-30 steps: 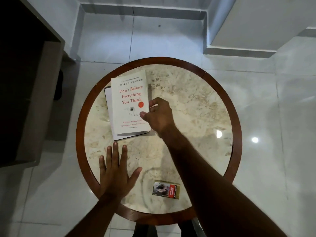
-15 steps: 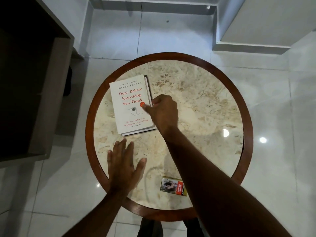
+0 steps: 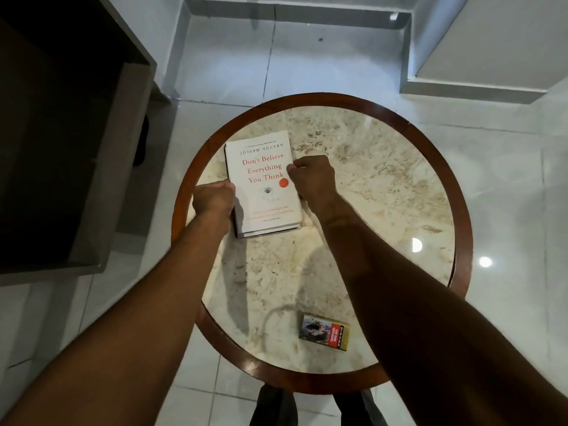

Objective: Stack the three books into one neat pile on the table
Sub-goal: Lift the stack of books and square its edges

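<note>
White-covered book pile (image 3: 266, 192) lies flat on round table (image 3: 368, 186).

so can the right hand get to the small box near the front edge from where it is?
Probably yes: the right hand is at the book pile's side, and bare table lies between it and the small box.

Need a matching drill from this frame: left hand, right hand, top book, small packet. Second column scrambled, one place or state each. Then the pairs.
1. left hand
2. right hand
3. top book
4. small packet

A. lies alone near the table's near edge
B. closed against the pile's right edge
C. white cover, red title, face up
D. closed against the pile's left edge

Pairs: 1-D, 2-B, 3-C, 4-A
</note>
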Demonstrator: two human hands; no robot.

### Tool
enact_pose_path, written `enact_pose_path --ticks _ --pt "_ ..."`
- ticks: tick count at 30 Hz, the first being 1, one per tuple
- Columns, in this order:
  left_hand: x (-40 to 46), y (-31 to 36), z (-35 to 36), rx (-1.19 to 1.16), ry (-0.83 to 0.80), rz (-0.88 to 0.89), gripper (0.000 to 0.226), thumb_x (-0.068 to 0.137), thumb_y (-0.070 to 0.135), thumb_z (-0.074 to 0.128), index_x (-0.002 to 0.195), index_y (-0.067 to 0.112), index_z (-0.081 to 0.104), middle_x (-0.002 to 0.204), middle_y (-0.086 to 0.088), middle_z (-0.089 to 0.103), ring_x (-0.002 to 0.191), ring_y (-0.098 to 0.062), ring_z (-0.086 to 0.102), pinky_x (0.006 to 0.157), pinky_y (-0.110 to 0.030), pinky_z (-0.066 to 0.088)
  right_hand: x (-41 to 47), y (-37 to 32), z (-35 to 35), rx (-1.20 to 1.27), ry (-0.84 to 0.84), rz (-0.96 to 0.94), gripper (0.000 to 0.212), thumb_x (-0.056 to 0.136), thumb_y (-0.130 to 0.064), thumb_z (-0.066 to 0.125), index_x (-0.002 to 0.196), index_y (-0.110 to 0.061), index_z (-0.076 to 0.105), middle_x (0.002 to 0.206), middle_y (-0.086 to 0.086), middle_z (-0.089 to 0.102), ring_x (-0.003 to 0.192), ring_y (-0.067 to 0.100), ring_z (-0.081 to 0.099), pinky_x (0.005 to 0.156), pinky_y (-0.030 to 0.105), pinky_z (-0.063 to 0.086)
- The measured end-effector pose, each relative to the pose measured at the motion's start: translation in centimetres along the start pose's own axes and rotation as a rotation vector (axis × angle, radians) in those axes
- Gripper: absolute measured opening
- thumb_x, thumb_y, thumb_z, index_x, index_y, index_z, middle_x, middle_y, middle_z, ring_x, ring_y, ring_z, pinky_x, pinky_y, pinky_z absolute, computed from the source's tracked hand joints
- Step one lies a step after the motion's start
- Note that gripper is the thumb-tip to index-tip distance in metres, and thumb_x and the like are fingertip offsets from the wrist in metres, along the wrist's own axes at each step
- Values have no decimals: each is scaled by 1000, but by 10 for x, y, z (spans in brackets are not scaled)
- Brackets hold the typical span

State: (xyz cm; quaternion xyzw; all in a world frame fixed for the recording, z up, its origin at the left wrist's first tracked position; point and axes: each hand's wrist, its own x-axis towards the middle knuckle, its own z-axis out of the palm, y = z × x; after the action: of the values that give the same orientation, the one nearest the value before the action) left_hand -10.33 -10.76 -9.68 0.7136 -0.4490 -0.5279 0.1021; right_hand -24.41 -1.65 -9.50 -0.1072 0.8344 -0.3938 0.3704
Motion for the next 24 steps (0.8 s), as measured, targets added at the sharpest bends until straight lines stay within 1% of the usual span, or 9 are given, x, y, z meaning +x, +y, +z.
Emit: enact_pose_path --ticks 2,5,6,8,11,15,19,21,24 --pt "0 0 4 -3 -12 -21 12 93 10 71 104 7 77 112 -5 76 90 -23 71 77 -31 62 2 0 -1 -1 2 11 23 92 -13 68 111 -5 77 113 15 78 103 32 73 92 46 59" --pt "1 -1 2 -43 -63 -86 13 93 11 72 105 6 72 102 -3 73 73 -17 68 42 -21 53 7 4 -5 -6 8 0 22 88 -10 70 108 -7 79 113 14 78 103 32 73 91 47 60" --pt "1 -1 0 -70 -97 -121 16 93 12 72 108 6 71 105 -3 73 75 -18 68 44 -24 54 8 5 -7 -6 6 -5 20 87 -9 71 105 -6 79 110 15 78 101 34 74 89 48 60" --pt "6 -3 -2 -102 -172 -141 14 94 12 70 108 10 72 116 -5 76 84 -23 71 62 -34 61 9 9 -11 25 -1 10 16 85 -6 72 99 -8 79 108 16 78 99 34 74 88 49 61" --pt "1 -8 -3 -107 -177 8 14 96 10 68 92 23 72 112 0 77 97 -21 73 69 -34 63 6 14 -18 200 -21 45 21 81 3 74 89 -17 74 107 15 78 96 31 76 86 51 62" --pt "-17 -9 -9 -171 -135 410 27 92 6 71 100 31 66 103 16 74 102 -10 75 79 -30 63 -4 11 -42 340 -109 -161 44 81 15 70 121 -2 67 118 19 70 108 32 72 88 49 62" --pt "-35 -1 -17 -334 -162 701 40 82 1 75 104 35 68 105 16 77 108 -10 73 88 -24 60 -21 8 -67 269 -76 -477 41 80 8 76 117 -8 70 118 10 70 108 21 71 94 35 60" --pt "-38 -1 -18 -325 -197 762 42 81 2 76 110 32 69 107 17 77 110 -13 73 89 -24 60 -29 13 -71 290 -56 -564 45 80 9 74 122 -6 68 124 11 69 115 19 69 96 32 58" --pt "-35 -9 -17 -268 -276 752 48 82 -8 76 123 14 66 110 16 77 112 -12 72 87 -22 60 -33 31 -73 333 -56 -547 51 80 19 67 128 2 65 133 15 67 126 28 63 104 33 53"
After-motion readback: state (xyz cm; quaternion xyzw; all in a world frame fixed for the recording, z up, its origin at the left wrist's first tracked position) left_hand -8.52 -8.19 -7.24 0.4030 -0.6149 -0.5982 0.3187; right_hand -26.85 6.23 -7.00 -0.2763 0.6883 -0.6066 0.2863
